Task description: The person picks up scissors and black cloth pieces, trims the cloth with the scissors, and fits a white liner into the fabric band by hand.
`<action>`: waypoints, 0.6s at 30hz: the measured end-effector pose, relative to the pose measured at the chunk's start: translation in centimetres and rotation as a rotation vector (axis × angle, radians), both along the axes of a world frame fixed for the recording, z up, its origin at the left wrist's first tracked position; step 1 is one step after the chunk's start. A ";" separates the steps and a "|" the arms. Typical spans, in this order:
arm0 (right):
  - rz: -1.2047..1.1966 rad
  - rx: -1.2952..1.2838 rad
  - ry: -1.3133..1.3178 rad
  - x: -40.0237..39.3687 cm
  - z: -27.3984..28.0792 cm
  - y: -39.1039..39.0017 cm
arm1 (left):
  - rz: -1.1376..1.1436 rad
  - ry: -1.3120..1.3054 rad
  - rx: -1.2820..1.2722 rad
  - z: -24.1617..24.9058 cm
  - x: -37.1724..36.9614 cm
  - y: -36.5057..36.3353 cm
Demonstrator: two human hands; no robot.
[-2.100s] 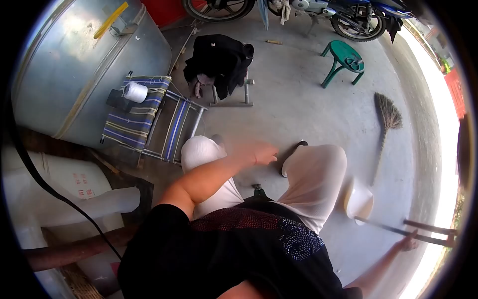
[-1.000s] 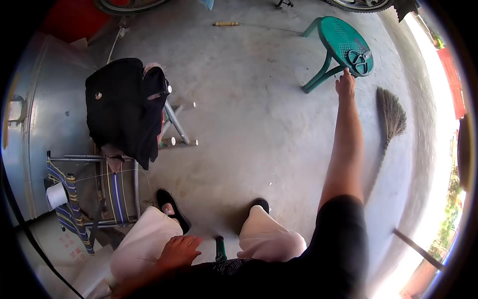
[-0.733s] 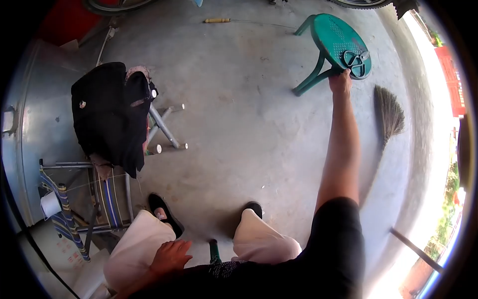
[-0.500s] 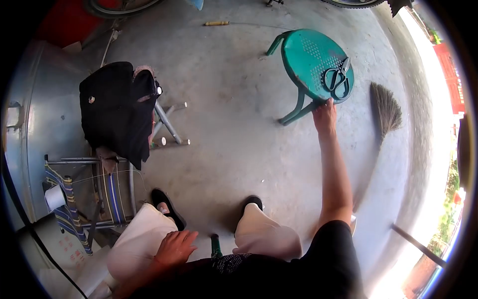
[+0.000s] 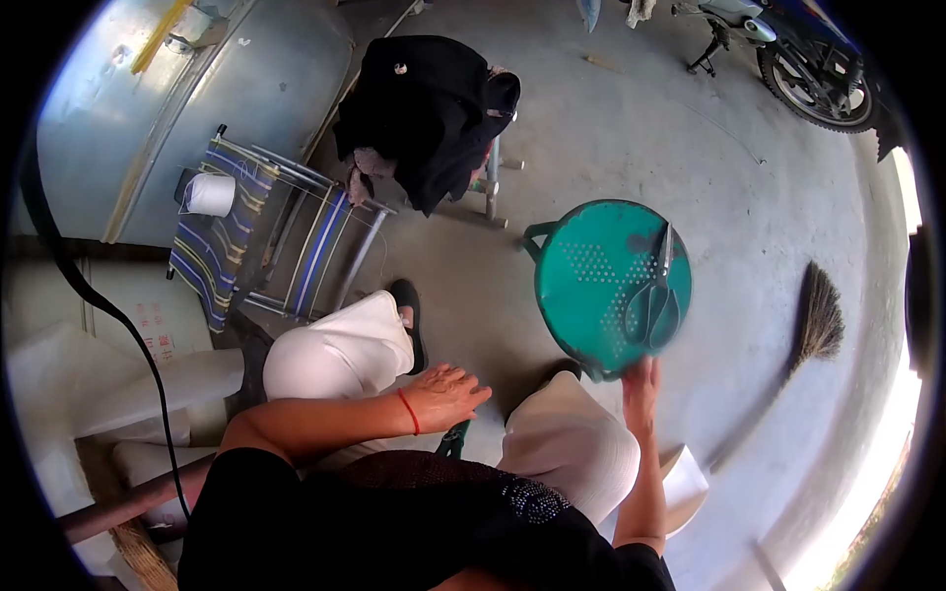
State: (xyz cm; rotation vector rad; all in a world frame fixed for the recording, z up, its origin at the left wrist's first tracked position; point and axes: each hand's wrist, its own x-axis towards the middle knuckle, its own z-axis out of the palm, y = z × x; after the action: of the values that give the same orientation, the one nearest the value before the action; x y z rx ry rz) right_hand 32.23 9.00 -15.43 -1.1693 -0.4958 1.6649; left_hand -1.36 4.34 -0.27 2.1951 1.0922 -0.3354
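Observation:
A round green stool (image 5: 581, 305) with a perforated seat stands in front of my right knee. My right hand (image 5: 641, 382) is closed on its near edge, with some fingers hidden by the rim. Dark-handled scissors (image 5: 652, 313) lie on the seat, blades pointing away from me. Over my lap, my left hand (image 5: 445, 396) is held palm down with its fingers extended and nothing in it; a red cord circles that wrist. Just below this hand a dark green piece (image 5: 453, 439) shows between my legs, mostly hidden.
At the left, a striped folding chair (image 5: 222, 241) carries a white thread spool (image 5: 210, 194). Black clothing (image 5: 424, 118) covers a metal-legged seat beyond it. A broom (image 5: 820, 320) lies at the right, and a motorcycle (image 5: 808, 74) stands at the far right.
The stool, gripped by my right hand, has come closer with the scissors still on it. My left hand has moved right, across my lap. The view has shifted left.

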 end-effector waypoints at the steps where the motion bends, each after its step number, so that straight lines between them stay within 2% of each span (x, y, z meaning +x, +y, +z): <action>1: 0.036 0.013 -0.013 0.0 0.2 -0.4 | 0.007 -0.003 0.012 0.0 0.2 -0.4; 2: 0.039 0.021 -0.014 0.0 0.4 -0.4 | -0.009 -0.034 0.024 0.0 0.4 -0.8; 4: -0.141 -0.122 -0.472 0.3 1.5 -0.1 | -0.049 -0.095 0.044 0.1 0.3 -1.6; 5: -0.189 -0.042 -0.630 1.6 1.2 0.0 | -0.054 -0.135 0.070 0.0 0.2 -1.9; 8: -0.230 0.447 -1.308 3.4 -0.8 3.5 | -0.066 -0.113 0.122 -0.3 -0.2 -2.6; 10: 0.016 0.512 -1.629 0.4 3.7 5.9 | -0.064 -0.113 0.107 0.2 0.0 -2.5; 11: 0.017 0.519 -1.633 -1.5 5.3 6.6 | -0.066 -0.099 0.083 0.4 0.1 -2.1; 12: 0.174 0.372 -1.780 -3.5 6.7 7.3 | -0.059 -0.100 0.090 0.9 0.0 -1.4; 13: 0.329 0.218 -1.914 -4.8 7.5 7.8 | 0.059 -0.238 0.087 1.6 -0.2 -0.1; 14: 0.322 0.233 -1.910 -5.2 7.7 8.2 | 0.175 -0.374 0.086 2.3 -0.8 1.6; 16: 0.355 0.054 -1.789 -5.3 7.1 8.7 | 0.446 -0.565 0.324 4.0 -3.3 7.8; 18: 0.335 0.146 -1.810 -4.4 5.3 9.3 | 0.589 -0.544 0.783 4.3 -8.3 16.6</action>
State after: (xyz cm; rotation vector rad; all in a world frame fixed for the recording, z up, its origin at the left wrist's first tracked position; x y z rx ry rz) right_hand 27.88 18.26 -10.09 -2.3098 -1.8865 0.2909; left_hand -9.68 20.90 3.99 2.1994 1.6188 1.0409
